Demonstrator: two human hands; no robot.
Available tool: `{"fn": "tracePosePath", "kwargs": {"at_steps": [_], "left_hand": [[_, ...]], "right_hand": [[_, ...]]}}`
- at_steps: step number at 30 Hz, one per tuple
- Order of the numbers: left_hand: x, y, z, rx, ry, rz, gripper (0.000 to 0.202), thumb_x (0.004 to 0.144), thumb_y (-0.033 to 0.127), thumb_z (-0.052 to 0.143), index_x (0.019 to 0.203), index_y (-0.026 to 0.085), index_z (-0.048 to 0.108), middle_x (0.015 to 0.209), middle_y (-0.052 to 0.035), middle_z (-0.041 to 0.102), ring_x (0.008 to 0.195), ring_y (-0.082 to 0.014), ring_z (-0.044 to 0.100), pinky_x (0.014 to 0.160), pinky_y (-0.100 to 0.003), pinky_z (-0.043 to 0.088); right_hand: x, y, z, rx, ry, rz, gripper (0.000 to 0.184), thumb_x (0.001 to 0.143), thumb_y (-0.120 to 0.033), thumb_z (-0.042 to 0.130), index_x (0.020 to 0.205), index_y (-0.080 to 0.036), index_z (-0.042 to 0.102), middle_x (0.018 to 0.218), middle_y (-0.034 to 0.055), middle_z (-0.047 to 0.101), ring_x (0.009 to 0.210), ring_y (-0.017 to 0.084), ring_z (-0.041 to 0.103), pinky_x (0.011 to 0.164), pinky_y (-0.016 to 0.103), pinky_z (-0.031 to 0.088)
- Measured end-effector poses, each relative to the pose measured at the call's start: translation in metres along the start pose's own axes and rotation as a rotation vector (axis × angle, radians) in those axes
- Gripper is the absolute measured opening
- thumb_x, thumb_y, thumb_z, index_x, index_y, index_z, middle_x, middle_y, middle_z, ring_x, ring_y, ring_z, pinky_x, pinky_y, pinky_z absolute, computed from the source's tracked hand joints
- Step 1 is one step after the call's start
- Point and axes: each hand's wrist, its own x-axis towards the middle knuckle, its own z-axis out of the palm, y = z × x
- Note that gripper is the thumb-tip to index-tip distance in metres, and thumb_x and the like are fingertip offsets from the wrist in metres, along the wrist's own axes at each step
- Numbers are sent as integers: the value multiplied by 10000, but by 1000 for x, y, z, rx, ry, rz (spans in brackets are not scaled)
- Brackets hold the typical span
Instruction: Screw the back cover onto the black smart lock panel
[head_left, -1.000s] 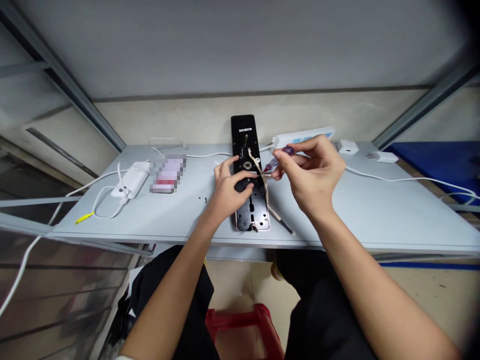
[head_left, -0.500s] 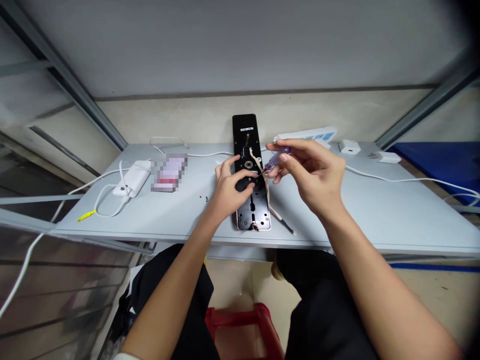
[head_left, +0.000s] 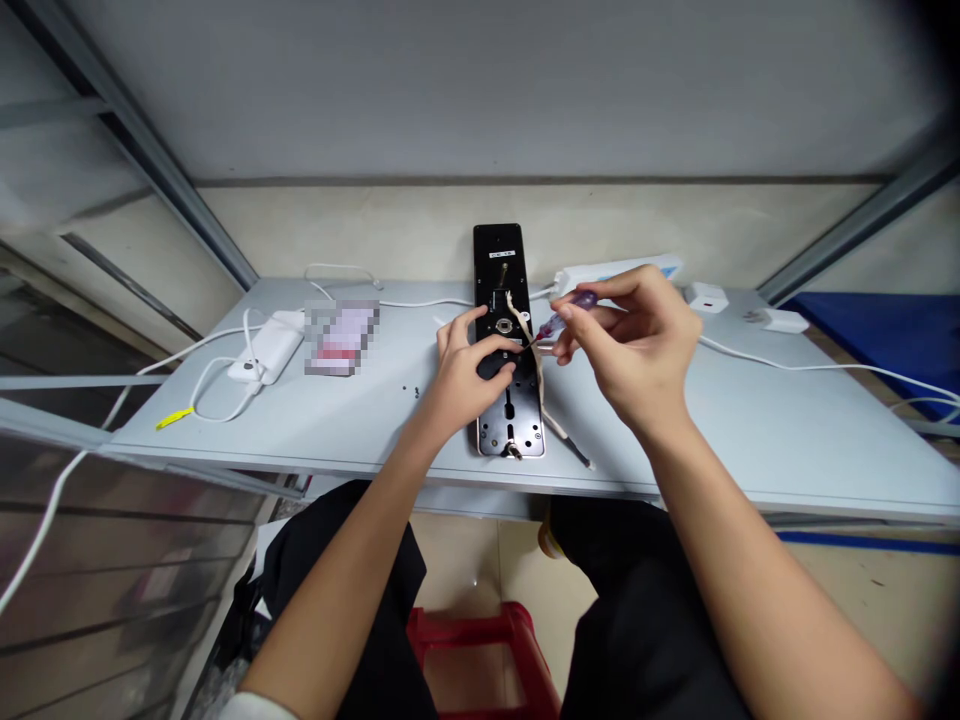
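Observation:
A long black door lock panel (head_left: 512, 410) lies on the table, its mounting side up, with a metal spindle and screw holes showing. My left hand (head_left: 472, 365) rests over its left side, fingers apart, the index finger reaching close to the screwdriver tip. Between the fingers of my right hand (head_left: 645, 345) is a small screwdriver (head_left: 559, 318) with a clear purple handle, tilted down to the left. Its tip meets the panel area beside my left index finger; the exact contact is too small to tell. A pale sleeved cable (head_left: 541, 390) runs along the panel's right edge.
Several tiny dark screws (head_left: 416, 392) lie left of the panel. Farther left are a blurred-out phone-like object (head_left: 341, 338) and a white adapter (head_left: 270, 345) with cords. Behind my right hand sits a white power strip (head_left: 622, 272), with white plugs (head_left: 780, 320) farther right.
The view has shifted slightly, so the panel sits a little farther right. The screwdriver leans a little lower, with its tip still beside my left index finger. Both hands keep their places.

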Motion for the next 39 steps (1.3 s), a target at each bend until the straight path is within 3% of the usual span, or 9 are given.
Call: {"fn": "tracePosePath", "kwargs": {"at_steps": [3,9,13,16,19,21,24,28,39], "left_hand": [[0,0,0,7,-2,-1,280,979,157,770,1174,344,842,1701,-56,466,1620,-366,387,1326,-638,438],[1,1,-2,-4,-2,0,287,973,149,773,1173,341,843,1691,-60,472,1620,-358,385,1337,-625,424],[2,6,-2,-39,3,-29,292,956,123,778,1162,322,831,1670,-73,479,1617,-370,390,1354,-641,383],[2,8,3,-130,65,-107,414,898,86,819,1256,286,764,1643,-116,473,1586,-366,458,1345,-618,397],[2,5,8,-304,112,-301,689,846,113,884,1460,252,603,1574,-170,521,1424,-329,631,1241,-552,524],[3,3,10,-404,63,-461,848,858,187,912,1579,223,467,1442,-173,636,1270,-312,722,1158,-534,576],[5,3,8,-471,-34,-581,864,905,245,893,1610,160,402,1226,-142,755,1154,-310,769,1097,-512,591],[8,8,3,-477,-77,-565,696,925,219,865,1516,151,504,1254,-166,788,1189,-322,776,1077,-486,588],[12,10,0,-479,-112,-563,660,914,185,862,1478,167,519,1269,-163,814,1211,-315,787,1066,-470,598]], "right_hand": [[3,11,1,-47,24,-9,411,872,-579,944,966,-321,638,819,-12,700,626,209,725,520,383,597],[12,11,-4,-234,-8,-82,329,952,-554,869,1012,-299,671,906,9,724,592,177,699,541,358,547],[24,-11,-19,-630,-253,-188,211,1058,-473,733,1080,-264,712,883,35,765,656,199,703,658,352,513],[42,-31,-28,-869,-462,-127,186,1080,-436,667,1044,-255,693,720,14,710,614,203,646,628,321,415],[64,-48,-30,-829,-741,-30,170,1082,-389,616,993,-246,645,698,3,706,578,184,611,643,308,423],[77,-56,-28,-792,-876,-12,152,1070,-357,598,971,-241,605,727,8,710,589,177,608,659,303,431],[91,-60,-24,-797,-1018,-43,118,1058,-333,577,984,-241,572,723,0,673,597,171,587,652,295,405],[99,-59,-22,-819,-1127,-126,75,1044,-267,540,984,-240,576,783,12,671,616,161,561,632,288,367],[92,-59,-31,-1030,-1221,-302,205,1043,-129,438,1066,-197,629,1037,91,684,723,169,576,650,311,373]]}}
